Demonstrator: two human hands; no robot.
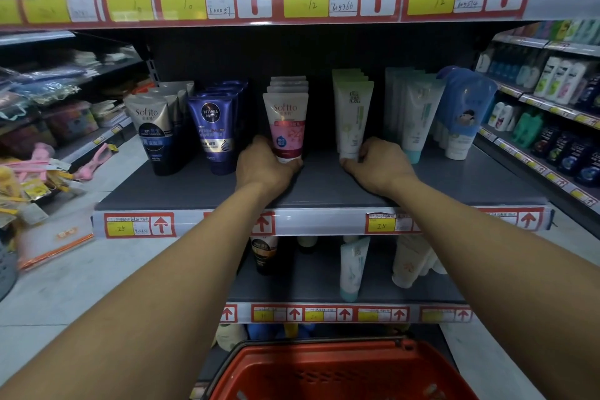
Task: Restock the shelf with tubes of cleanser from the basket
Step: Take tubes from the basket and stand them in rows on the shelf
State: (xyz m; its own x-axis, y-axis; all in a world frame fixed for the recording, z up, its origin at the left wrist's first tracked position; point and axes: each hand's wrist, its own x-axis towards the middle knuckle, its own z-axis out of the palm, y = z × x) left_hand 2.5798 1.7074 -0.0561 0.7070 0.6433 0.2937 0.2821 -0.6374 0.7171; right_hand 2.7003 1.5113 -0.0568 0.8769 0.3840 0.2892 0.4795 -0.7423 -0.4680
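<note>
The shelf [324,185] is a grey deck carrying upright rows of tubes; its back is in deep shadow, so how far each row runs cannot be made out. The handwritten price labels [311,1] on the rail above are only partly legible. The red basket [341,370] sits at the bottom edge, cut off by the frame; its contents cannot be seen.

The left hand [264,166] reaches onto the shelf and grips the base of the front pink tube [285,127], marked "Softto". The fingers [293,166] curl round the white cap, hiding most of it. The tube stands upright, cap down, at the head of a row of like tubes.

The right hand [378,164] grips the base of the front green-and-white tube [352,120], fingers curled at its cap, which is largely hidden. This tube also stands upright at the head of its row, well apart from the pink one.

To the left stand dark blue tubes [214,130] and a silver-and-black tube [154,133].
</note>
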